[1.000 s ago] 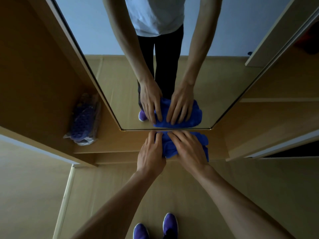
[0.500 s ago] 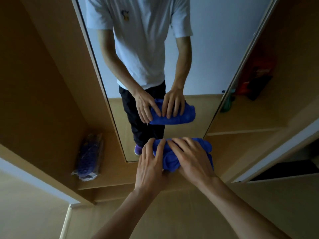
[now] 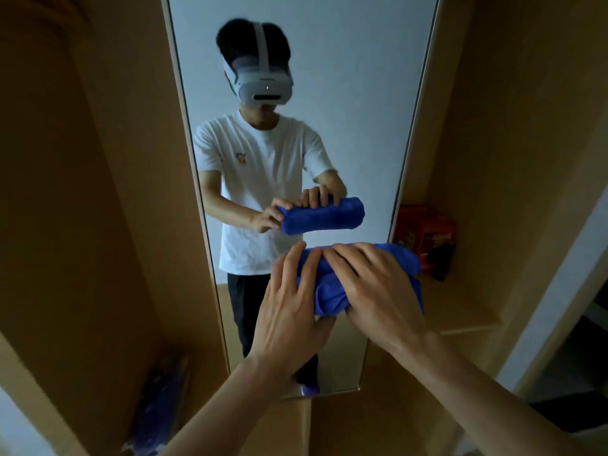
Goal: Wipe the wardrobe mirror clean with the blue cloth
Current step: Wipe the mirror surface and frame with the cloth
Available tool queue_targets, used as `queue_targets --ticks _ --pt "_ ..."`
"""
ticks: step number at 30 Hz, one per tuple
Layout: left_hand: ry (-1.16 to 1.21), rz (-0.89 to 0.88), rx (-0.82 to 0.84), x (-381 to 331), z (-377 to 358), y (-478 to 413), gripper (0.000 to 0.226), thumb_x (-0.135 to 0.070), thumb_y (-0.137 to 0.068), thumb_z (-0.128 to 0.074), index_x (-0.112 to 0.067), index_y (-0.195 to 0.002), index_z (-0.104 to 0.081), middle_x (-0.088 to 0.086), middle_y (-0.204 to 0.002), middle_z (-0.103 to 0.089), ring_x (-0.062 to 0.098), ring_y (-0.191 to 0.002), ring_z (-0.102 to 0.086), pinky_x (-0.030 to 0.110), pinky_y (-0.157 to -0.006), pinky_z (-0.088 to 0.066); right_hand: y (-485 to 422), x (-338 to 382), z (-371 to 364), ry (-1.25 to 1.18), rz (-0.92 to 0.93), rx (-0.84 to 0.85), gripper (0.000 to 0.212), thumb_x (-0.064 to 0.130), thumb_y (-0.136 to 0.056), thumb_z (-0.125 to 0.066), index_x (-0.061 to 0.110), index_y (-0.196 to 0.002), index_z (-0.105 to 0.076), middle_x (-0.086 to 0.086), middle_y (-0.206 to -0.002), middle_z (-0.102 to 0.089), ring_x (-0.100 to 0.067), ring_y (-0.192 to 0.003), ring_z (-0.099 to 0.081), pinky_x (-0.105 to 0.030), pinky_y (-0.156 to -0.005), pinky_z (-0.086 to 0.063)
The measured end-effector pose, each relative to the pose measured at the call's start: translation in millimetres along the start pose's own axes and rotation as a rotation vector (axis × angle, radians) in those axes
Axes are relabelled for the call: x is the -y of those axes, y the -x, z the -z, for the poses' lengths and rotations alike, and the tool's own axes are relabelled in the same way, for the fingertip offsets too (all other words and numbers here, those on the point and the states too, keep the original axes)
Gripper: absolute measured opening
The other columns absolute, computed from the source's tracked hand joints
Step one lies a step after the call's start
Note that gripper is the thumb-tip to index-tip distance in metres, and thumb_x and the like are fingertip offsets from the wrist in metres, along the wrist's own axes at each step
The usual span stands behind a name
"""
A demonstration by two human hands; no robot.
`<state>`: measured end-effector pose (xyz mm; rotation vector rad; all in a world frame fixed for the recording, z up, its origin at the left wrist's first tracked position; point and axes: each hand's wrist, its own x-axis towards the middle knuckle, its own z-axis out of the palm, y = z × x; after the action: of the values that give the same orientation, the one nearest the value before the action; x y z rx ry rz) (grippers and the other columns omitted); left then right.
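Backdrop: light wooden wardrobe panels (image 3: 82, 192) flank the tall, narrow wardrobe mirror (image 3: 345, 93), which stands upright in front of you and reflects you against a pale wall.
Blue cloth (image 3: 324, 287): bunched into a thick roll and held in front of the lower half of the glass, at about waist height in the reflection.
Cloth axis: its long axis runs side to side across the mirror's width. Its right end is a little higher and overlaps the mirror's right edge in this view.
Cloth and glass: a gap shows between the roll and its reflection, so it looks to be off the glass.
Left hand (image 3: 289, 311): your fingers lie nearly straight over the roll's left end with the thumb tucked beneath, so the end is clamped between them.
Right hand (image 3: 378, 291): palm down on top of the roll. The reflection shows your fingers curled over its far side, gripping it.
Arms: both forearms reach up and forward from the bottom of the view, with the wrists close together.
Right shelf (image 3: 460, 311): an orange box (image 3: 427, 232) stands on it, just beside the mirror's edge.
Lower left: a plastic-wrapped blue bundle (image 3: 161, 406) sits in the left compartment, blurred.
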<state>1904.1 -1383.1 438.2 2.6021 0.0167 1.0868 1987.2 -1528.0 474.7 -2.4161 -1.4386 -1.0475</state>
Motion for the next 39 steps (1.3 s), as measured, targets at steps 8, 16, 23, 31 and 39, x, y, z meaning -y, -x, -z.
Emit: queue_targets --ticks 8,16,23,31,39 --pt "0.024 -0.140 -0.168 -37 45 -77 0.065 -0.014 -0.084 -0.068 -0.005 -0.145 -0.047 0.015 -0.152 -0.039 0.033 -0.140 -0.038 0.044 -0.101 -0.053 -47 -50 62 0.085 0.083 -0.229 0.052 0.010 -0.087 -0.047 0.005 -0.138 -0.053 -0.010 -0.134 -0.060 -0.030 -0.119 -0.056 -0.045 -0.097 -0.049" --pt "-0.058 -0.216 -0.299 -63 64 -144 0.056 -0.004 -0.087 -0.070 0.001 -0.140 -0.052 0.023 -0.147 -0.044 0.043 -0.137 -0.044 0.055 -0.108 -0.045 -82 -104 107 0.098 0.048 -0.323 0.069 0.020 -0.081 -0.076 0.017 -0.145 -0.050 -0.004 -0.135 -0.060 -0.027 -0.119 -0.055 -0.044 -0.088 -0.055" --pt "-0.158 -0.339 -0.414 -82 78 -198 0.059 -0.005 -0.080 -0.076 -0.001 -0.136 -0.055 0.018 -0.143 -0.049 0.029 -0.128 -0.048 0.028 -0.090 -0.046 -110 -145 133 0.191 0.062 -0.411 0.073 0.016 -0.072 -0.084 0.012 -0.138 -0.054 -0.006 -0.131 -0.062 -0.027 -0.115 -0.058 -0.042 -0.090 -0.054" --pt "-0.230 -0.321 -0.435 -111 101 -268 0.087 -0.017 -0.080 -0.080 -0.018 -0.154 -0.036 0.011 -0.153 -0.039 0.032 -0.137 -0.043 0.045 -0.090 -0.058 -168 -173 171 0.340 0.048 -0.543 0.051 0.016 -0.077 -0.078 0.006 -0.125 -0.059 -0.010 -0.125 -0.064 -0.028 -0.114 -0.059 -0.043 -0.093 -0.051" --pt "-0.306 -0.271 -0.509 -134 134 -315 0.087 -0.048 -0.079 -0.065 -0.016 -0.154 -0.033 0.009 -0.158 -0.030 0.032 -0.147 -0.028 0.045 -0.104 -0.047 -213 -190 204 0.431 0.085 -0.686 0.044 0.016 -0.093 -0.059 0.004 -0.135 -0.055 -0.013 -0.134 -0.061 -0.030 -0.122 -0.057 -0.044 -0.101 -0.047"
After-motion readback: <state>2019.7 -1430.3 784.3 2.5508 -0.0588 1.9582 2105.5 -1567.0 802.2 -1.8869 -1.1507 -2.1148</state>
